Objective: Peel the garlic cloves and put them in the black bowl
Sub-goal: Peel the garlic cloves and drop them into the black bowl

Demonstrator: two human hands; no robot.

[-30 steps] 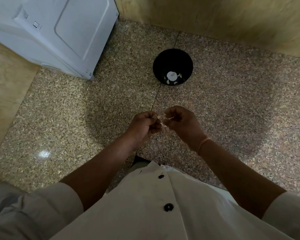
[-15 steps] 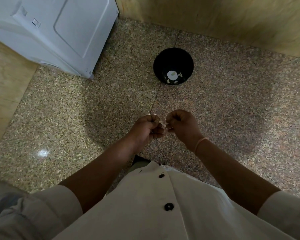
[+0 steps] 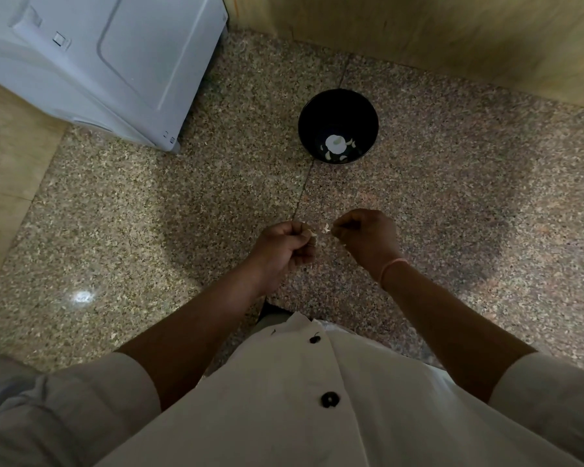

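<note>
Both hands are curled tight at a single garlic clove (image 3: pixel 312 233): the left hand (image 3: pixel 284 252) pinches it between thumb and bent fingers, and the right hand (image 3: pixel 368 237), fingers folded into the palm, nips a pale flake of papery skin (image 3: pixel 326 228) that sticks out from the clove in the narrow gap between the two fists. The clove is mostly hidden by the fingers, held in the air above the speckled stone surface (image 3: pixel 182 214), well short of the black bowl (image 3: pixel 304 120). That one bowl stands further out, on a dark seam (image 3: pixel 300 193) in the stone. At the bottom of the bowl lie one round white patch and a handful of smaller pale pieces (image 3: pixel 344 158) around it, too small to count surely. A thin pink band (image 3: pixel 393 267) circles the right wrist. Two black buttons, an upper one (image 3: pixel 315 339) and a lower one (image 3: pixel 329 399), sit on the white shirt (image 3: pixel 284 416) at the bottom edge. One white appliance (image 3: pixel 115 69) fills the far left corner; it bears a small square mark (image 3: pixel 58 38), whose writing, if any, cannot be read. A wooden panel (image 3: pixel 452 38) runs along the far side, and one bright glare spot (image 3: pixel 82 296) shines on the stone at left.
</note>
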